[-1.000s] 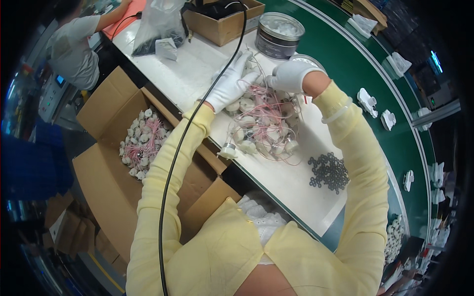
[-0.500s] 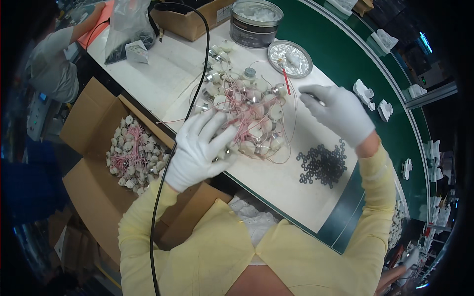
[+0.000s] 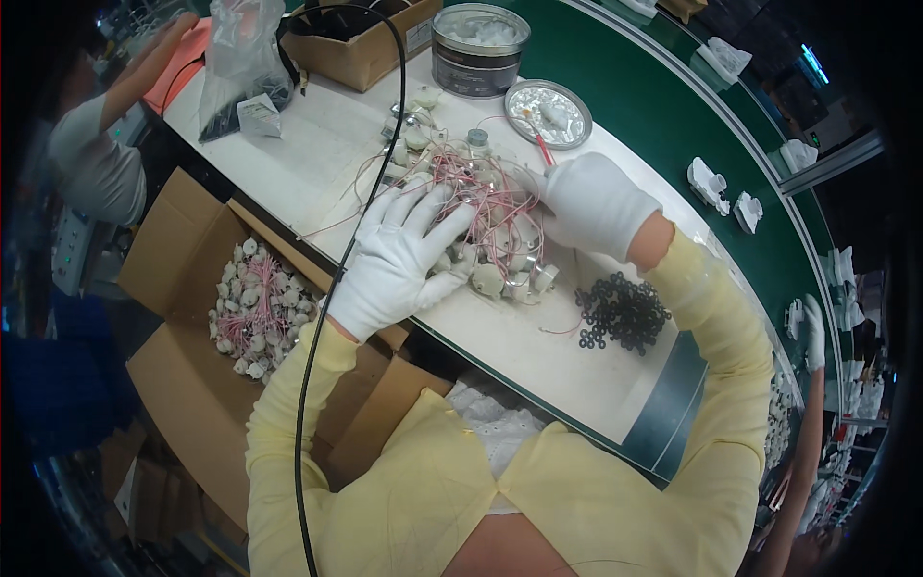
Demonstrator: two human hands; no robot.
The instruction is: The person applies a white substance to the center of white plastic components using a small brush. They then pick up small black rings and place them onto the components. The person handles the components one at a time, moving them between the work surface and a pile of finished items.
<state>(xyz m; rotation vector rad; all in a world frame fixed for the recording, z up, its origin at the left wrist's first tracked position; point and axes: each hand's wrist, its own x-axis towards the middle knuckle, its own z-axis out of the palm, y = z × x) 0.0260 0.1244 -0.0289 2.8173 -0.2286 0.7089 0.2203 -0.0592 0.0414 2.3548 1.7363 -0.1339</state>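
Observation:
A heap of white round parts with metal collars and tangled pink wires point(image 3: 486, 197) lies on the white tabletop. My left hand point(image 3: 392, 258), in a white glove, rests on the heap's near left side with its fingers spread. Also gloved, my right hand point(image 3: 594, 207) reaches into the heap's right side. Its fingertips are blurred and partly hidden among the wires, so what they hold does not show. Close to that hand, a red stick point(image 3: 545, 149) leans at a metal lid point(image 3: 574, 127) smeared with white paste. Small black rings point(image 3: 623, 313) lie piled to the right.
An open tin of white paste point(image 3: 476, 72) and a cardboard box point(image 3: 370, 50) stand at the back. More wired parts fill a carton point(image 3: 178, 250) at the left. A black cable point(image 3: 304, 413) hangs across my left side. White pieces point(image 3: 708, 183) lie on the green belt point(image 3: 654, 115).
My right hand has moved left, from above the tabletop into the wired heap. My left hand has shifted slightly, still spread on the heap. Another person's gloved hand has risen at the right edge.

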